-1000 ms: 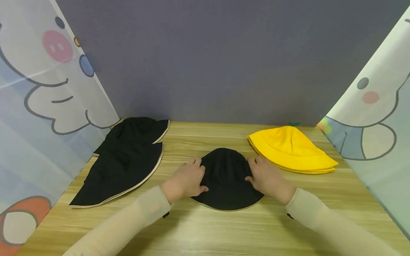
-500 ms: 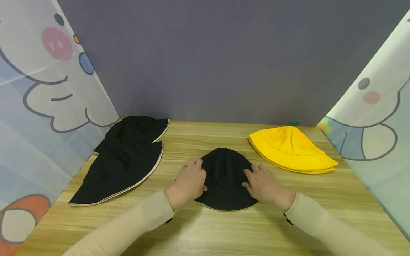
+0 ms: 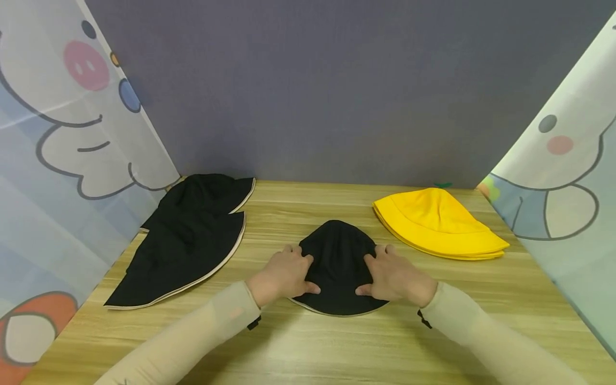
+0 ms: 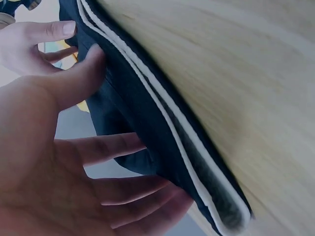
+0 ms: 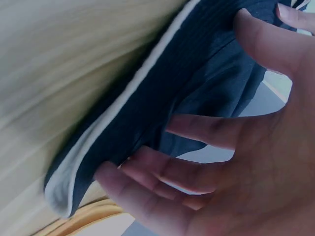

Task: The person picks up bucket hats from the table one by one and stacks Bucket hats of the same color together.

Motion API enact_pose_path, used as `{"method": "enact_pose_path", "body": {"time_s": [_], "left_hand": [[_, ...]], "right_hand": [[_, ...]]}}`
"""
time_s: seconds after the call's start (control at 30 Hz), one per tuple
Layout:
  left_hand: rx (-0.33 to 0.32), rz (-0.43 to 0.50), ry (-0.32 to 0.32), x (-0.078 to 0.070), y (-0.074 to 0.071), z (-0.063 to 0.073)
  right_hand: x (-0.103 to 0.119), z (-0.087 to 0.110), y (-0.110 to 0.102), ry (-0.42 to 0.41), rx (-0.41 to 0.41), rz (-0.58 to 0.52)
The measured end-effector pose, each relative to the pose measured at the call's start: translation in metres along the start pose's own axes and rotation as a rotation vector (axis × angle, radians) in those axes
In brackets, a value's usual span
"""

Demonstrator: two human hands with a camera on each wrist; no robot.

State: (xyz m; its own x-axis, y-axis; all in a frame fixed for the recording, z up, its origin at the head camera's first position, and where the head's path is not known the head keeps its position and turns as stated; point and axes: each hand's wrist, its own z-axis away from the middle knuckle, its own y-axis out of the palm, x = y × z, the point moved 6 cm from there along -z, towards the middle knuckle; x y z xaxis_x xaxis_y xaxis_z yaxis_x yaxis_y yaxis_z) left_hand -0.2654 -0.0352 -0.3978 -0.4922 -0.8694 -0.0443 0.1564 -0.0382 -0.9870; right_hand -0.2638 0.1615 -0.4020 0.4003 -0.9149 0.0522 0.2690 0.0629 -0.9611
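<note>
A black bucket hat [image 3: 338,267] with a pale edge lies folded flat on the wooden table, its brim towards me. On its left side rests my left hand [image 3: 285,271], fingers spread and thumb over the brim. My right hand [image 3: 395,272] touches the opposite side in the same way. The left wrist view shows fairly straight fingertips against the dark fabric [image 4: 130,105] and two pale brim edges slightly apart. From the right wrist, extended fingers [image 5: 197,172] touch the brim and crown. Neither hand curls round the hat.
Two black hats [image 3: 187,256] overlap at the left. A stack of yellow hats [image 3: 438,224] with a green sprout lies at the back right. Behind the table [image 3: 327,347] stands a grey panel [image 3: 308,96], with cartoon-printed sheets [image 3: 563,176] on both sides.
Both hands shift slightly along the hat's sides, and their thumbs now spread inward over the brim. The hat's sides appear drawn in a little. The other hats stay put.
</note>
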Motion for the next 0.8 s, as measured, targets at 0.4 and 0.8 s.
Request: {"method": "enact_pose_path", "body": {"time_s": [0.4, 0.8], "left_hand": [[0.034, 0.016, -0.031, 0.01, 0.002, -0.001], [0.062, 0.151, -0.115, 0.051, -0.01, 0.005]], "right_hand": [[0.003, 0.0, 0.0, -0.018, -0.052, 0.048], [0.001, 0.0, 0.0, -0.004, -0.055, 0.039]]}}
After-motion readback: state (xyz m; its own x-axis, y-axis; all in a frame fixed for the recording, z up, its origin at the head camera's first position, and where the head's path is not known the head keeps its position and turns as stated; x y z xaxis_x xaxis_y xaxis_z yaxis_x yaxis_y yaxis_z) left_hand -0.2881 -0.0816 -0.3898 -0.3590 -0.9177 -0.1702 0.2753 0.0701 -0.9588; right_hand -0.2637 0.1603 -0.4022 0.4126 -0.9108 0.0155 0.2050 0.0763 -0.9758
